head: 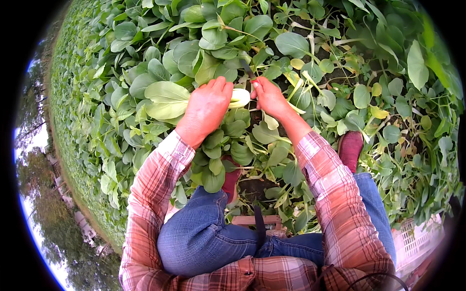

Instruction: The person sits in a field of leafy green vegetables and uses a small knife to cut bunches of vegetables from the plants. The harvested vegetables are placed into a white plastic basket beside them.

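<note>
My left hand [210,109] is closed around a head of bok choy [240,98]; its pale base sticks out to the right and its broad leaves [168,97] spread to the left. Just right of that base, my right hand [268,95] grips the red handle of a knife. The dark blade [248,69] points up and left among the leaves, its tip hard to make out. A narrow gap separates the two hands. Standing bok choy plants [156,69] crowd the ground on the left and ahead.
Loose leaves and cut stalks [300,89] litter the soil at the right. My red shoes [351,150] stand among the plants. Between my legs is a low wooden piece [256,219], perhaps part of a stool. A white plastic crate [417,242] lies at the lower right.
</note>
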{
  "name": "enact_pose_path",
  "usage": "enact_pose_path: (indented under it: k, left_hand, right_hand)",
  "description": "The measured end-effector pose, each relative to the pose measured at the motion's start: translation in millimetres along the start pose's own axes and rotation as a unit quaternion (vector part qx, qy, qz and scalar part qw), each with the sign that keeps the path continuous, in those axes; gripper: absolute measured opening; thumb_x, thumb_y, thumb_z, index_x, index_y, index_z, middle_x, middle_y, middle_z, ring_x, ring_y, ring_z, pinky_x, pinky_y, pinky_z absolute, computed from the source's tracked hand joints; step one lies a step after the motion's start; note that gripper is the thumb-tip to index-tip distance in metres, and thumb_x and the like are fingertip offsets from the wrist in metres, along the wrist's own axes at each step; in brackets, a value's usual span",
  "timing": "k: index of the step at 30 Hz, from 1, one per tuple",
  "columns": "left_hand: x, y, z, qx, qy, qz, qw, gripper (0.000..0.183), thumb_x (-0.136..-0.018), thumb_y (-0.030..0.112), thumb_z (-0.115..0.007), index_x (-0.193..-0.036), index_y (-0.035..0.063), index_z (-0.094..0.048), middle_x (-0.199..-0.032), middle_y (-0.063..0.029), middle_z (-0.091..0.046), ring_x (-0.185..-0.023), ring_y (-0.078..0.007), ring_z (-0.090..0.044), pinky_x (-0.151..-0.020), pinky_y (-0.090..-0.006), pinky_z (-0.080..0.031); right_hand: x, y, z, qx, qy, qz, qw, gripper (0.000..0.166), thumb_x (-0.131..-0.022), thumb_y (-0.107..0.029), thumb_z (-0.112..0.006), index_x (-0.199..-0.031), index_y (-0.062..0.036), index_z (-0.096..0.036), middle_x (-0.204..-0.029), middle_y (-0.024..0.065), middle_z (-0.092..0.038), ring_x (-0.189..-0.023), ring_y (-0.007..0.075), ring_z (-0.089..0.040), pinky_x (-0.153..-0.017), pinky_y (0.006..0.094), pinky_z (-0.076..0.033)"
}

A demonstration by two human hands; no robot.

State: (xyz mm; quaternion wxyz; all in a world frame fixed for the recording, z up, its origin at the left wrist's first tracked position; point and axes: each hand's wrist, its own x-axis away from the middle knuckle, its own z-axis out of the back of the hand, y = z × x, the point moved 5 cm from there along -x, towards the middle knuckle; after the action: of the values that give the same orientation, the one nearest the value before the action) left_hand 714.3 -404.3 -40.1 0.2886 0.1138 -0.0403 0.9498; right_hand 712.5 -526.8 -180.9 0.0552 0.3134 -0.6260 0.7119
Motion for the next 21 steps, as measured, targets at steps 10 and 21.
enact_pose_path:
  k: [10, 21]
  left_hand:
    - [-88, -4, -26, -0.262, -0.041, -0.127, 0.956, 0.008, -0.067, 0.011, -0.064, -0.075, 0.0107, -0.061, -0.136, -0.0073, -0.044, -0.076, -0.0135, -0.058, -0.062, -0.0263, -0.047]
    - [-59, -61, -49, -0.180, 0.063, -0.009, 0.982, 0.029, -0.069, 0.007, -0.059, -0.098, 0.0065, -0.060, -0.123, -0.0090, -0.056, -0.085, -0.0153, -0.061, -0.068, -0.0278, -0.046]
  right_hand:
    - [21, 23, 18, -0.200, 0.231, 0.044, 0.951, 0.025, -0.098, -0.021, -0.039, -0.108, -0.0016, -0.050, -0.078, 0.0039, -0.055, -0.065, 0.0110, -0.053, -0.065, 0.0259, -0.045]
    - [-15, -12, -3, -0.005, 0.158, 0.112, 0.981, 0.023, -0.098, -0.020, -0.041, -0.108, -0.0003, -0.049, -0.068, 0.0046, -0.053, -0.049, 0.0120, -0.051, -0.049, 0.0281, -0.044]
